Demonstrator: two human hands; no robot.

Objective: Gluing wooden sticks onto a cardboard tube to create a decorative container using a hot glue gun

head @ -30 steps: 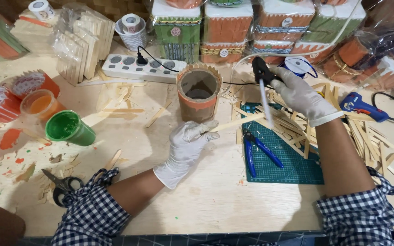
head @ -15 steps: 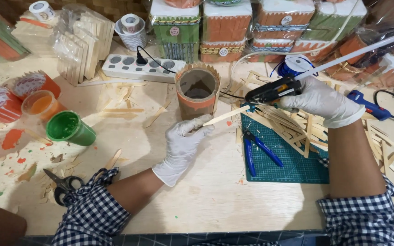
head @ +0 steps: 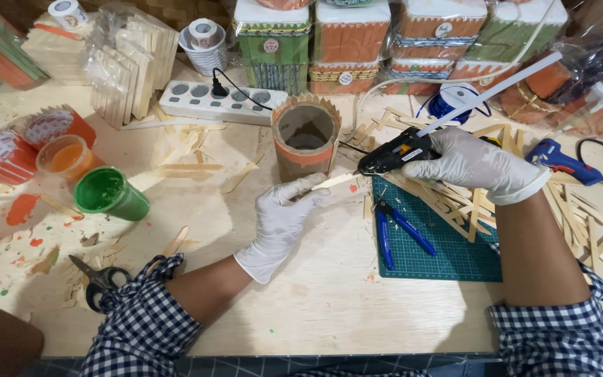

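A wooden stick point(head: 331, 183) is pinched in the left hand point(head: 284, 216) just before the tube point(head: 306, 137). The glue gun point(head: 396, 153), gripped by the right hand point(head: 472, 166), has been swung down level, its nozzle brought to the stick's tip.

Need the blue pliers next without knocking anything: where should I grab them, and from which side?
Probably best by the two blue handles of the pliers, coming from above on the near side. They lie flat on the green cutting mat, handles spread toward the person, while the dark jaws point toward the right hand and its glue gun.
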